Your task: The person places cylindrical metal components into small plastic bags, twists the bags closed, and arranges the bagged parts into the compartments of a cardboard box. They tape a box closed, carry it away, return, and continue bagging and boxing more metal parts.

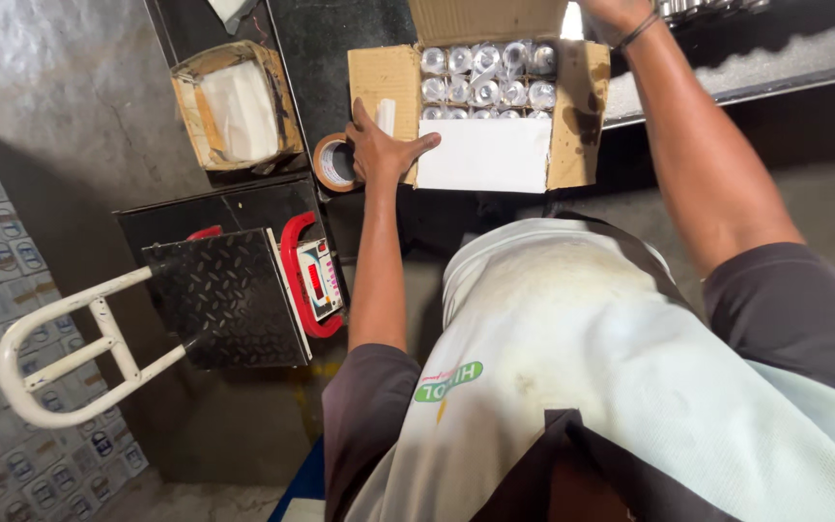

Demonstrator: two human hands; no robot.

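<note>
1. Cardboard, brown and a bit stained: an open carton (480, 111) sits on the dark bench in front of the person, its flaps spread wide.
2. Inside it, rows of shiny silver cans (488, 75) fill the far half; a white sheet (483, 155) covers the near half.
3. The left hand (384, 150) lies flat with fingers spread on the carton's left flap, pressing rather than gripping.
4. The right hand (620, 14) reaches past the carton's far right corner and runs off the top edge; I cannot tell whether it holds anything.
5. A roll of brown tape (333, 162) rests just beside the left hand.
6. Further left stands a smaller carton (234, 106) with white lining.
7. Below it stands a platform scale (229, 295) with a red-framed display and white handle.
</note>
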